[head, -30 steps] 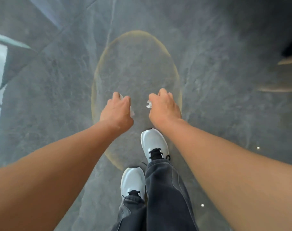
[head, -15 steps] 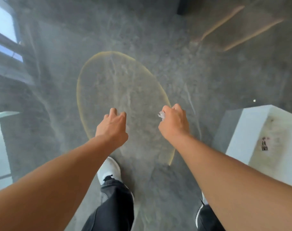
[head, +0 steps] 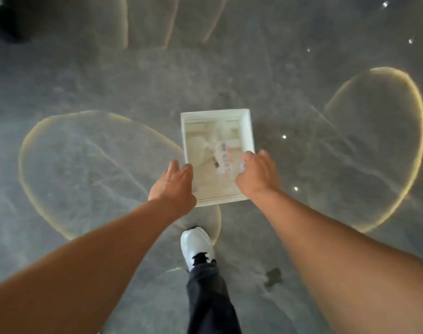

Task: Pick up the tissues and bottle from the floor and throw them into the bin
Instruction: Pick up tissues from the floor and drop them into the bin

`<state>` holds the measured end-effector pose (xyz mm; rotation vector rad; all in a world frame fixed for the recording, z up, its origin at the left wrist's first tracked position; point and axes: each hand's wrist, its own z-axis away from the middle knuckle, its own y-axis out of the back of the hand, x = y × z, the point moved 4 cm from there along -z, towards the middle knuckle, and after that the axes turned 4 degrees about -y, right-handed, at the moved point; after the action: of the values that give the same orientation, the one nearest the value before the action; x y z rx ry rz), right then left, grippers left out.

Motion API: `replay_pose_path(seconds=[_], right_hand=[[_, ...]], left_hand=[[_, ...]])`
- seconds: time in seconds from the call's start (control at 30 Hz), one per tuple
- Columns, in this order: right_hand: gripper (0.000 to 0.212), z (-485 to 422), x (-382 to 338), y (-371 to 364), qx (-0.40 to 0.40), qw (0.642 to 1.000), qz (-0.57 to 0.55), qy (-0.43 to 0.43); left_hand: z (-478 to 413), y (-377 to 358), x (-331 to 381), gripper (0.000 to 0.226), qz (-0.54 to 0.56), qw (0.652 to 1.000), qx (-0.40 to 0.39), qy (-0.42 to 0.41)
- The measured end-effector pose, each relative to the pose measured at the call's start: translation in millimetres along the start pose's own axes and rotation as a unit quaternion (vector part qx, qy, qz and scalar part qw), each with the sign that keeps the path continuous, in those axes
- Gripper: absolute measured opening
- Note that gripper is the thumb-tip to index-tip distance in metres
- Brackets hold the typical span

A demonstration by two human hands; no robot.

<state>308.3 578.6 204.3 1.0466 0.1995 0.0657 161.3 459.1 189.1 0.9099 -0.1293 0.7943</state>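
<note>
Fingers of the left hand spread loosely, holding nothing; the right hand curls around something pale and blurred, both over the white bin

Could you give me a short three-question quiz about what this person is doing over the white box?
1. True or false: both hands are held above the open bin.
2. Which hand has a bit of white tissue showing at its fingers: A) left hand, B) right hand?
3. Fill in: the bin stands on a grey ____.

Key: 1 true. 2 B; the tissue peeks out at the right hand's fingertips. 3 floor.
</note>
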Motion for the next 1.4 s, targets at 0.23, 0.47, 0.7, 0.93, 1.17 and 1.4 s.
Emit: replay_pose_path(seconds=[0.23, 0.47, 0.7, 0.93, 1.17, 1.4], right_hand=[[0.029, -18.3, 103.7, -0.9, -0.017, 0.994, -0.063, -0.087], [0.035, -30.1, 82.9, -36.5, -0.094, 0.985, -0.129, -0.064], [0.064, -34.3, 53.4, -52.5, -0.138, 0.977, -0.155, -0.053], [0.058, -27.1, 33.4, -40.8, -0.131, 0.99, -0.044, -0.038], [0.047, 1.2, -112.8, -58.6, -0.156, 0.986, 0.015, 0.049], [0.04, 113.0, -329.3, -114.6, -0.214, 0.95, 0.107, 0.203]], left_hand=[[-58.0, -29.0, 95.4, 0.048, -0.075, 0.995, -0.049, -0.041], [-84.0, -34.1, 79.8, 0.066, -0.11, 0.992, -0.028, -0.046], [-96.6, -22.4, 46.1, 0.12, -0.018, 0.999, -0.043, -0.019], [-72.6, 10.6, -9.0, 0.113, 0.023, 1.0, 0.0, -0.006], [6.2, 64.9, -151.3, 0.037, 0.007, 0.997, 0.04, 0.06], [149.4, 124.2, -345.5, 0.03, 0.028, 0.984, 0.053, 0.167]])
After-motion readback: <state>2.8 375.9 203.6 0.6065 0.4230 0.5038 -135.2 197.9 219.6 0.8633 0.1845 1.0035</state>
